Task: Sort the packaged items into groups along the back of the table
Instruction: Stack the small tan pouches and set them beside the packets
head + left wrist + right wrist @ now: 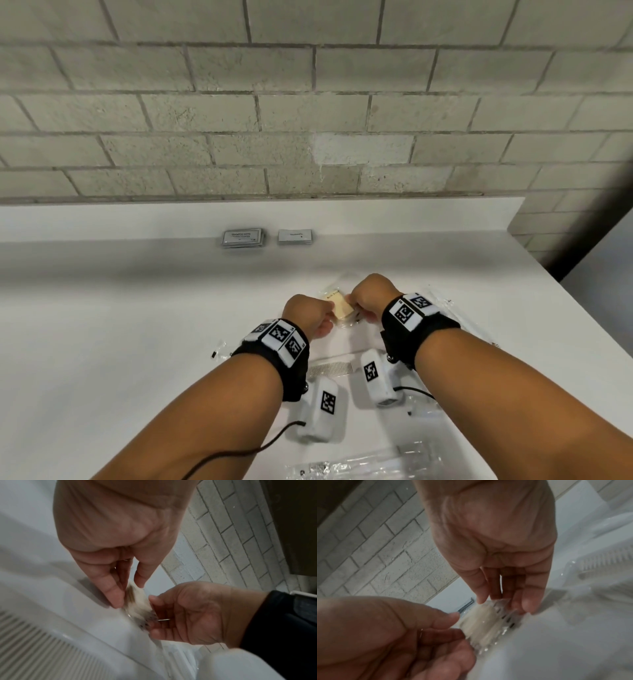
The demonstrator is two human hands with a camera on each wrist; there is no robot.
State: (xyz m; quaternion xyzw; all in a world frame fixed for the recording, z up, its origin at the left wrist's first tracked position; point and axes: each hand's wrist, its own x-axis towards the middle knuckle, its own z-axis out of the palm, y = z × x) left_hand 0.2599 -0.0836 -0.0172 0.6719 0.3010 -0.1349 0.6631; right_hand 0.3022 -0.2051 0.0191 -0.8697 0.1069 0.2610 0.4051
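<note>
I see both hands meeting over the middle of the white bench (pixel 137 308), each pinching one end of a small beige soap bar (pixel 340 308) sealed in clear wrap. My left hand (pixel 308 315) has thumb and fingertips curled onto its left end; my right hand (pixel 371 296) grips the right end the same way. From the head view the bar sits tilted — its long axis runs from far-left to near-right, the printed label end pointing away toward the wall. In the left wrist view the packet (pixel 139 604) is blurred, so I cannot tell whether it touches the bench or is lifted just off it.

At the back of the bench, near the brick wall (pixel 308 102), two groups lie side by side without touching: a stack of grey shampoo sachets (pixel 242 237) and, to its right, a white sachet stack (pixel 295 237). Closer to me a wrapped comb (pixel 330 370) lies crosswise between my wrists, and more clear packets (pixel 435 301) sit to the right.
</note>
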